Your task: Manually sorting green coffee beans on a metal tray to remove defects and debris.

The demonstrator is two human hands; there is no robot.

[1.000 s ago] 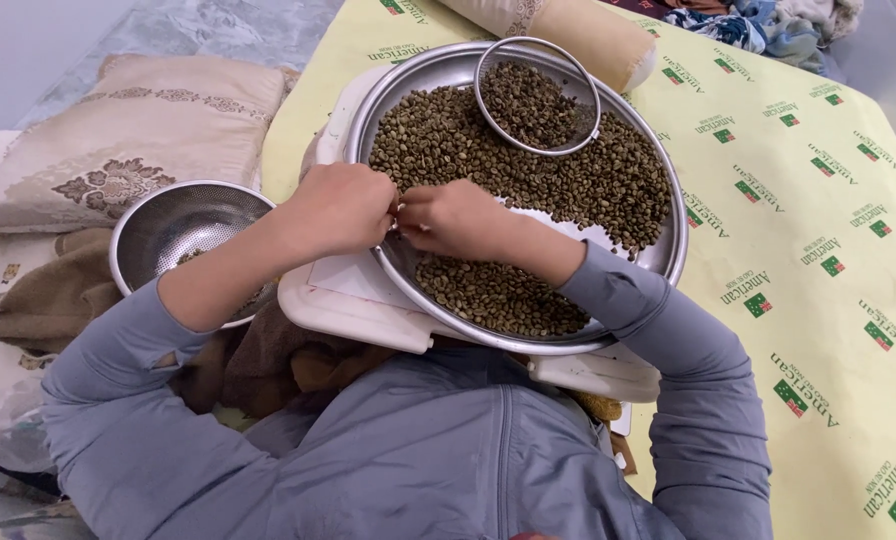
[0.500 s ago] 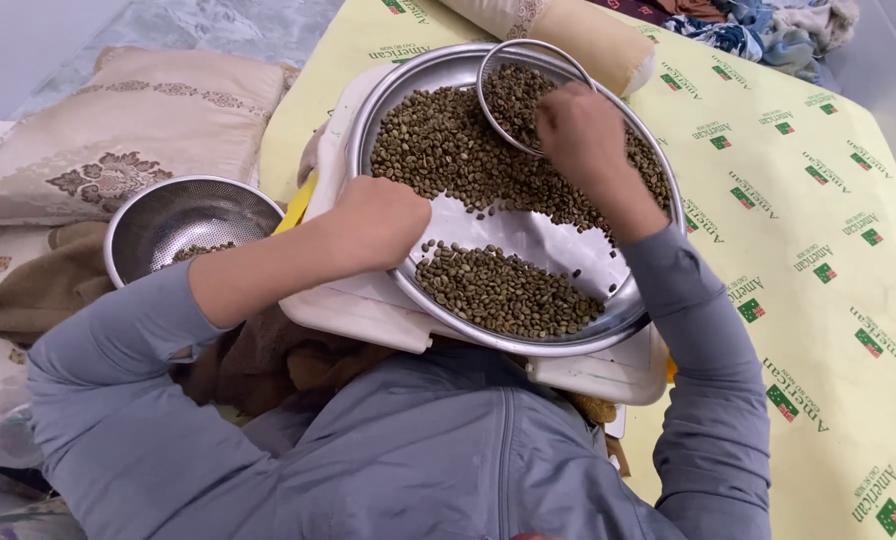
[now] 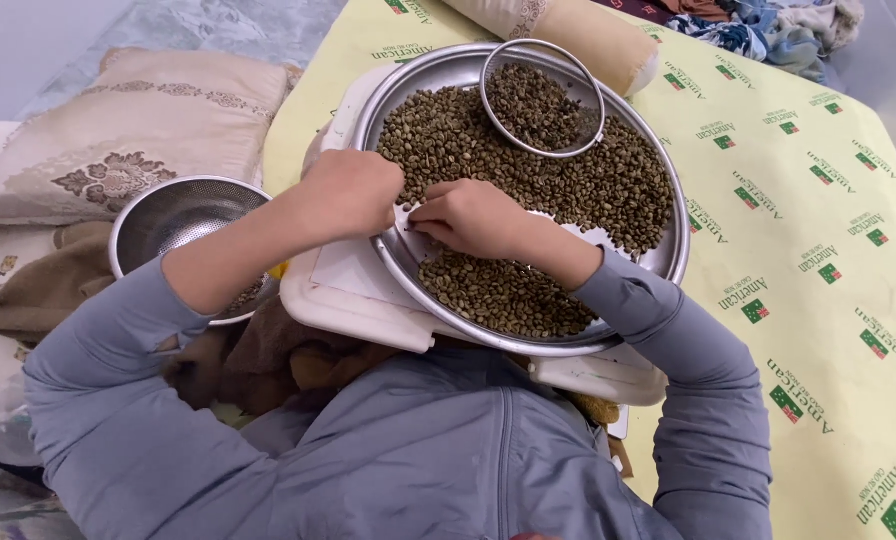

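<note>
Green coffee beans (image 3: pixel 528 170) fill the round steel tray (image 3: pixel 668 262) on my lap. My left hand (image 3: pixel 353 193) is curled shut; right hand (image 3: pixel 468 215) fingers pinch narrowly at beans. I'd rake few, keeping piles apart.

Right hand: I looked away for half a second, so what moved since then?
The right hand came back from the small sieve to the tray's bare strip, beside the left hand. Whether it holds a bean cannot be told. The sieve, tray, beans and bowl stayed put.
</note>
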